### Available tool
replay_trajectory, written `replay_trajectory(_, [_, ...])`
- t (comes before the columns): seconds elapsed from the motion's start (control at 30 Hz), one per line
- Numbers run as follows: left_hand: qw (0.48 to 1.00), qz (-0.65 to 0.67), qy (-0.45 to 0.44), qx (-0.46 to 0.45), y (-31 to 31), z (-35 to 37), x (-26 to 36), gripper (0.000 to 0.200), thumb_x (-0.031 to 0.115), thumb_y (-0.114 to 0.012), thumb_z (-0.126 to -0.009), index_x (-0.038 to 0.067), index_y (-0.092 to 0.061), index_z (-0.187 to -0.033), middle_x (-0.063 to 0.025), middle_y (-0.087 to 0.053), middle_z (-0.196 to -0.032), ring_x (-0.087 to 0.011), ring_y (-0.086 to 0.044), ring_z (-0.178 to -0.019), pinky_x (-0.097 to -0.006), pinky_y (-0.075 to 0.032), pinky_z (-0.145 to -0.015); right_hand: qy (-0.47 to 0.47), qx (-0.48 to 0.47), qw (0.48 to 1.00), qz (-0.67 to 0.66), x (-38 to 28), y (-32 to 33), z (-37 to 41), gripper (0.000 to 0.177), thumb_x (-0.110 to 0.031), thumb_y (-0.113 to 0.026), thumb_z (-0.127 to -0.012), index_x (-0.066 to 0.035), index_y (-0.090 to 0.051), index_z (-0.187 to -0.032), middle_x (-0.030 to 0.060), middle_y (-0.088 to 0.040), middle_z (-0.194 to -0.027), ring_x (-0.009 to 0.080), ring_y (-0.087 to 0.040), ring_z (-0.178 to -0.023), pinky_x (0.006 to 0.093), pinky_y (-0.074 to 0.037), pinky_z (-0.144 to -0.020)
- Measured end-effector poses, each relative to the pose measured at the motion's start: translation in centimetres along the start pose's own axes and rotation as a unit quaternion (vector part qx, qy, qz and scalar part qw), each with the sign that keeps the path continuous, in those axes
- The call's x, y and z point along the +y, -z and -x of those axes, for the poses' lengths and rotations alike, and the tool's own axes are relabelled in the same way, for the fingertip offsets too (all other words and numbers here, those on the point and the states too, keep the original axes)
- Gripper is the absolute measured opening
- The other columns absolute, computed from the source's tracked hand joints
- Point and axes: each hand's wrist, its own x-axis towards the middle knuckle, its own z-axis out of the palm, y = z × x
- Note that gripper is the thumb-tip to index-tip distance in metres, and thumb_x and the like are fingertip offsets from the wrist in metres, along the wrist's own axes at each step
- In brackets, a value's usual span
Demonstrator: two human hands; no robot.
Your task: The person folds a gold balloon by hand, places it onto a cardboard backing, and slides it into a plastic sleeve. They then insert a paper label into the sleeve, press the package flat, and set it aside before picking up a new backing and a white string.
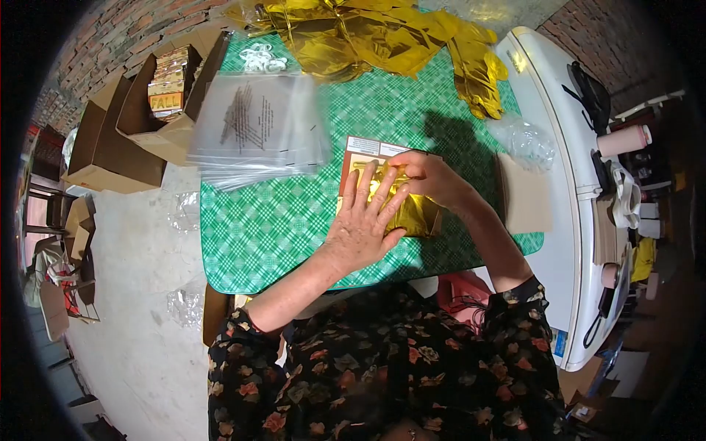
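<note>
A gold foil piece [413,217] lies over a printed card [358,147] on the green checked tablecloth [279,228]. My left hand [362,220] rests flat on the foil and card, its fingers spread. From the right, my right hand [426,176] reaches in with bent fingers, the fingertips at the foil's upper part near the left fingers. Whatever those fingertips pinch is too small to make out. Left of the card is a stack of clear plastic bags [257,125].
Gold foil sheets [353,37] cover the table's far edge, near white rings [261,57]. Crumpled clear plastic [523,143] and brown cardboard [525,192] sit at the right, beside a white fridge [548,117]. Cardboard boxes [118,151] stand left, one holding printed cards [168,84].
</note>
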Motion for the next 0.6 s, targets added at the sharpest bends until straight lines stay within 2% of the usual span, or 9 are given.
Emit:
replay_trajectory(0.13, [1.0, -0.001, -0.004, 0.01, 0.1, 0.0, 0.0, 0.083, 0.052, -0.059, -0.1, 0.011, -0.027, -0.164, -0.0217, -0.017, -0.172, -0.051, -0.013, -0.157, -0.0662, -0.014, -0.126, 0.046, 0.039, 0.998, 0.03, 1.6, -0.4, 0.4, 0.045, -0.005, -0.07, -0.087, 0.003, -0.062, -0.131, -0.0048, -0.057, -0.084, 0.0037, -0.051, -0.077, 0.0244, -0.046, -0.068])
replay_trajectory(0.23, [1.0, 0.001, -0.007, 0.021, -0.1, 0.1, -0.1, 0.083, 0.053, -0.059, -0.1, 0.009, -0.028, -0.163, -0.0219, -0.017, -0.172, -0.0509, -0.013, -0.157, -0.0662, -0.014, -0.126, 0.027, 0.049, 0.994, 0.092, 1.6, -0.8, 1.0, 0.04, -0.008, -0.068, -0.089, 0.002, -0.064, -0.127, 0.0009, -0.064, -0.088, 0.0073, -0.057, -0.081, 0.0277, -0.05, -0.073])
replay_trajectory(0.37, [1.0, 0.001, -0.001, 0.005, 0.2, -0.1, 0.1, 0.083, 0.053, -0.059, -0.099, 0.006, -0.03, -0.162, -0.0221, -0.017, -0.172, -0.0504, -0.012, -0.158, -0.0659, -0.013, -0.126, 0.047, 0.082, 0.983, 0.158, -0.7, -1.8, 1.7, 0.032, -0.01, -0.068, -0.089, 0.002, -0.068, -0.119, 0.0105, -0.071, -0.092, 0.0145, -0.065, -0.087, 0.0328, -0.053, -0.081])
replay_trajectory(0.47, [1.0, -0.001, -0.002, 0.007, -0.1, 0.0, 0.0, 0.084, 0.053, -0.059, -0.1, 0.007, -0.028, -0.163, -0.0225, -0.016, -0.172, -0.0499, -0.012, -0.158, -0.0657, -0.012, -0.127, 0.053, 0.078, 0.981, 0.167, -0.6, -1.7, 1.6, 0.03, -0.01, -0.068, -0.088, 0.002, -0.069, -0.115, 0.0148, -0.073, -0.097, 0.0197, -0.068, -0.088, 0.0351, -0.054, -0.082])
replay_trajectory(0.57, [1.0, -0.002, -0.001, 0.004, 0.0, 0.0, 0.1, 0.086, 0.053, -0.059, -0.099, 0.008, -0.025, -0.165, -0.0225, -0.016, -0.172, -0.05, -0.012, -0.158, -0.0654, -0.012, -0.127, 0.025, 0.047, 0.976, 0.211, -2.4, -1.7, 1.6, 0.025, -0.02, -0.066, -0.091, -0.001, -0.069, -0.108, 0.0193, -0.072, -0.102, 0.0348, -0.071, -0.097, 0.0434, -0.055, -0.085])
replay_trajectory(0.6, [1.0, -0.003, -0.001, 0.006, 0.0, 0.0, 0.1, 0.087, 0.052, -0.059, -0.099, 0.008, -0.024, -0.166, -0.0226, -0.016, -0.172, -0.05, -0.012, -0.158, -0.0653, -0.012, -0.127, 0.028, 0.056, 0.977, 0.206, -2.3, -1.7, 1.6, 0.025, -0.016, -0.067, -0.089, 0.0, -0.069, -0.109, 0.0182, -0.072, -0.101, 0.031, -0.071, -0.095, 0.0412, -0.055, -0.085])
